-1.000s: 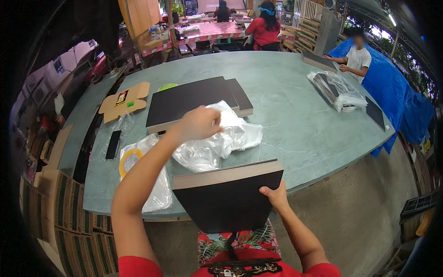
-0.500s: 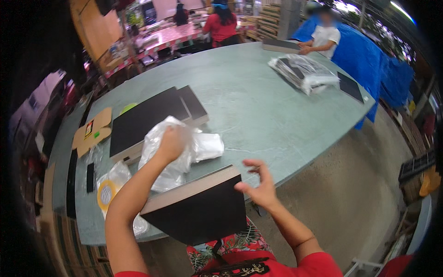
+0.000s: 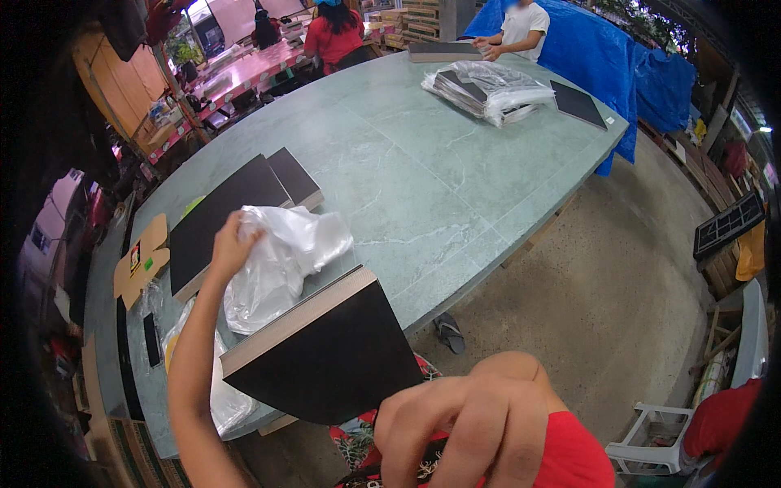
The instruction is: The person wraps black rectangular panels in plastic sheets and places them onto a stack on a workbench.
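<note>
My left hand (image 3: 233,244) pinches the left side of a crumpled clear plastic bag (image 3: 281,252) on the green table. Close to the camera, my right hand (image 3: 468,427) is raised with its fingers bent and slightly apart, and I see nothing in it. A thick black book-like block (image 3: 325,354), with a pale layered edge, stands tilted between my arms at the table's near edge. Behind the bag lie a larger black slab (image 3: 228,220) and a smaller black block (image 3: 294,177), both with similar pale sides.
A cut cardboard piece (image 3: 142,259) and a small black strip (image 3: 152,340) lie at the left of the table (image 3: 407,163). Plastic-wrapped black items (image 3: 488,91) rest at the far side, where a co-worker (image 3: 525,31) touches another block. A white plastic chair (image 3: 651,439) stands at lower right.
My right hand has left the black block's corner and risen toward the camera. My left hand has moved to the bag's left side, and the view has shifted right.
</note>
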Demonstrator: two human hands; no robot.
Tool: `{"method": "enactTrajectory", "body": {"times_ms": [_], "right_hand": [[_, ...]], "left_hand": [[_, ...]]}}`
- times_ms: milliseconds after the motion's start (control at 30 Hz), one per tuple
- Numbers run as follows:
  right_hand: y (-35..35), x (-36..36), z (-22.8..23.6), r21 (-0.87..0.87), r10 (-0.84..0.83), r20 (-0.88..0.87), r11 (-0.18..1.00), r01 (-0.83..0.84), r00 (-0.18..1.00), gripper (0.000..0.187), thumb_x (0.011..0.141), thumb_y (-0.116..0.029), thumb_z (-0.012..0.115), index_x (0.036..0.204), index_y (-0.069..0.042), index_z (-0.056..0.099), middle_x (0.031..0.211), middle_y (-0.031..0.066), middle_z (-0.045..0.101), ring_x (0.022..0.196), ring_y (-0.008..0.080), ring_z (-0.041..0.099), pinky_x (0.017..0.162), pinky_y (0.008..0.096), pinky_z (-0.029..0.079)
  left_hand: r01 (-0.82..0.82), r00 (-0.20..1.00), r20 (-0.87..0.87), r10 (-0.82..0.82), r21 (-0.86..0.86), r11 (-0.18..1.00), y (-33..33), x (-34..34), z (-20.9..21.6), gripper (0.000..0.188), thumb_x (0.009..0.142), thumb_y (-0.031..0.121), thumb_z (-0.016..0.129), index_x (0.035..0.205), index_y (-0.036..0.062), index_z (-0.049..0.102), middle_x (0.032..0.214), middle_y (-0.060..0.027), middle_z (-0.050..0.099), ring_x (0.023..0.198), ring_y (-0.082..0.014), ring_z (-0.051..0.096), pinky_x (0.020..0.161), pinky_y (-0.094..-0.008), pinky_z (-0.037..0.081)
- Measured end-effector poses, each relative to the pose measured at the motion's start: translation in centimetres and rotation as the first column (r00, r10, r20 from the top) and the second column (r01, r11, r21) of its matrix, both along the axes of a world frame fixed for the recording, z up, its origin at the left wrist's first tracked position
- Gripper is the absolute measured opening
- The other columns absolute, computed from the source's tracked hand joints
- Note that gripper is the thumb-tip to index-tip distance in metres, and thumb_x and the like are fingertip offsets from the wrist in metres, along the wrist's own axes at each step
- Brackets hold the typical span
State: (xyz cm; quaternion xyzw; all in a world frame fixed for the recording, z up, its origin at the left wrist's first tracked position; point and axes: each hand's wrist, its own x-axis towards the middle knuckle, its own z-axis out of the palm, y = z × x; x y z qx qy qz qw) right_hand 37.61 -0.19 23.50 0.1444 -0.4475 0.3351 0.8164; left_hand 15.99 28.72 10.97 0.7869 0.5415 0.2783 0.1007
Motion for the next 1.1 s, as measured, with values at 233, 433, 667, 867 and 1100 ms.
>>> {"method": "enactTrajectory", "body": {"times_ms": [233, 433, 667, 867, 1100], "right_hand": [[0.4, -0.5, -0.3, 0.197, 0.010, 0.056, 0.980, -0.021, 0.998, 0.016, 0.067, -0.001, 0.061, 0.052, -0.002, 0.056, 0.066, 0.0094, 0.061, 0.058, 0.0209, 0.057, 0.051, 0.0275, 0.045], [-1.9, -1.9, -0.5, -0.013, 0.465, 0.114, 0.884, -0.467, 0.878, 0.005, 0.065, -0.002, 0.064, 0.065, 0.003, 0.062, 0.066, 0.0141, 0.059, 0.061, 0.0214, 0.056, 0.051, 0.0239, 0.044], [-0.7, -1.5, -1.5, -0.055, 0.380, 0.386, 0.919, -0.390, 0.841, 0.013, 0.073, -0.004, 0.056, 0.084, 0.001, 0.061, 0.081, 0.0131, 0.059, 0.076, 0.0205, 0.055, 0.062, 0.0280, 0.045], [4.9, 5.6, -8.5, -0.478, 0.120, 0.776, 0.752, 0.454, 0.619, 0.015, 0.077, -0.006, 0.054, 0.091, 0.000, 0.057, 0.091, 0.0073, 0.058, 0.081, 0.0120, 0.054, 0.072, 0.0263, 0.042], [6.8, 6.5, -16.9, -0.407, 0.163, 0.910, 0.534, 0.741, 0.382, 0.028, 0.076, -0.020, 0.061, 0.098, -0.004, 0.056, 0.094, 0.0049, 0.057, 0.082, 0.0118, 0.054, 0.067, 0.0246, 0.042]], "left_hand": [[-0.009, 0.821, 0.570, 0.028, -0.036, 0.999, 0.1, -3.7, 0.2, 0.015, 0.080, 0.012, 0.048, 0.087, 0.0007, 0.055, 0.082, -0.0034, 0.057, 0.072, -0.0116, 0.050, 0.064, -0.0275, 0.040], [0.091, 0.973, 0.227, -0.039, -0.220, 0.971, 0.9, -5.3, 0.7, 0.030, 0.076, 0.009, 0.052, 0.106, 0.0042, 0.051, 0.095, -0.0059, 0.056, 0.089, -0.0144, 0.051, 0.078, -0.0253, 0.039], [0.032, 0.964, 0.266, 0.018, -0.183, 0.983, 0.6, -3.8, 0.2, 0.039, 0.072, -0.001, 0.039, 0.109, 0.0039, 0.051, 0.094, -0.0088, 0.060, 0.085, -0.0200, 0.056, 0.079, -0.0283, 0.040], [0.022, 0.937, 0.350, 0.015, -0.101, 0.995, 0.2, -3.6, 1.4, 0.026, 0.074, 0.002, 0.042, 0.094, 0.0000, 0.058, 0.085, -0.0085, 0.061, 0.080, -0.0158, 0.056, 0.073, -0.0281, 0.041], [0.060, 0.937, 0.350, 0.001, -0.162, 0.985, 0.2, -4.6, 0.6, 0.021, 0.078, 0.010, 0.046, 0.093, -0.0006, 0.056, 0.082, -0.0058, 0.059, 0.076, -0.0136, 0.052, 0.068, -0.0261, 0.040]]}}
